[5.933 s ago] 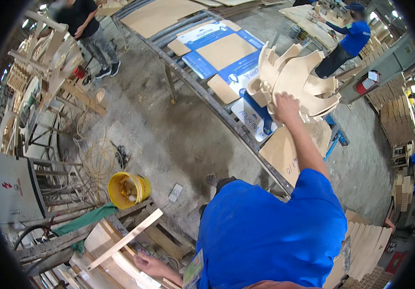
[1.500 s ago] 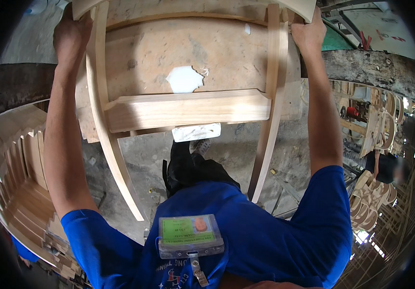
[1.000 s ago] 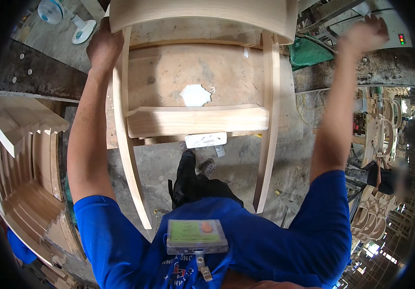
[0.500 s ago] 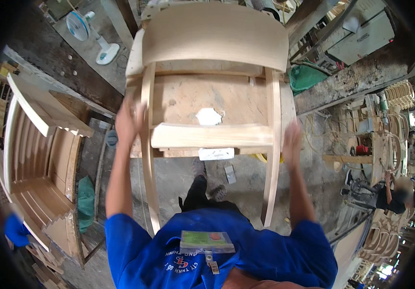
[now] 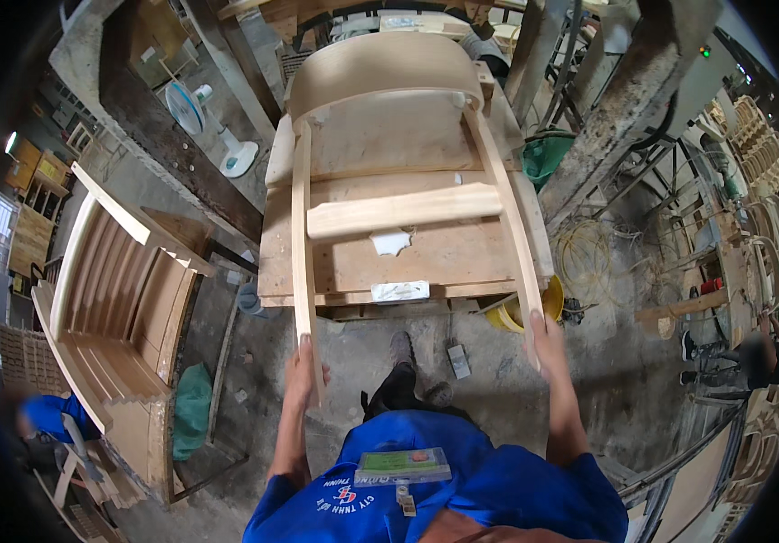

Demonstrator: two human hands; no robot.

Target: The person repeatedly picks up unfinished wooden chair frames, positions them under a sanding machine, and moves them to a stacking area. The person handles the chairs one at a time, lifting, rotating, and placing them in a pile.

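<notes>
The pale bare-wood chair frame [image 5: 405, 212] lies straight ahead on the worn tan wooden bench [image 5: 453, 262], long axis running away from me, broad curved panel [image 5: 385, 72] farthest. My left hand [image 5: 301, 373] pinches its left leg [image 5: 302, 253] near the overhanging end, my right hand [image 5: 548, 344] its right leg [image 5: 503, 190] likewise; neither is nearer.

Your camera sits at the left on your head and looks down, wide and bent, over your blue shirt [image 5: 489, 462] to the bench [image 5: 462, 264] near you.
</notes>
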